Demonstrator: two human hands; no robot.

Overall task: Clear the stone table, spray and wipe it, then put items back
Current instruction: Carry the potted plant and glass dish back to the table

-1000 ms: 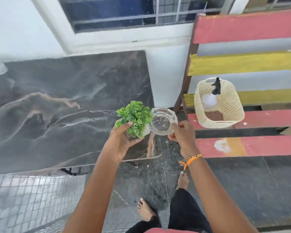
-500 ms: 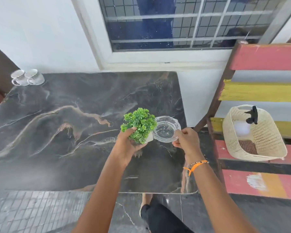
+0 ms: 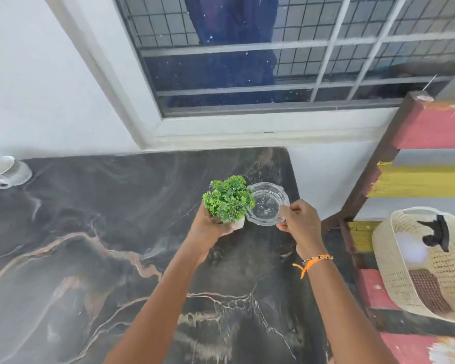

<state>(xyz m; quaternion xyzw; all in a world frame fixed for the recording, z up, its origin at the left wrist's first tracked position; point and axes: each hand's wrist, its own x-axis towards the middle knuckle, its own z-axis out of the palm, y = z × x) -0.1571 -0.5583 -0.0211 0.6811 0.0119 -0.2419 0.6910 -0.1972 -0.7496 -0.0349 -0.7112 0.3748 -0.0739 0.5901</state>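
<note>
Plant [image 3: 228, 198]: small green potted plant, held above the far right part of the stone bench [image 3: 90, 258].
Glass dish [image 3: 267, 203]: clear, just right of the plant, also above the bench.
Left hand [image 3: 208, 228]: grip wrapped around the plant's white pot.
Right hand [image 3: 300, 223]: grip pinching the dish rim.
Cups [image 3: 7, 170]: white, at the bench's far left corner.
Basket [image 3: 420, 261]: woven, on the striped seat at right, holding a spray bottle [image 3: 436, 233].
</note>
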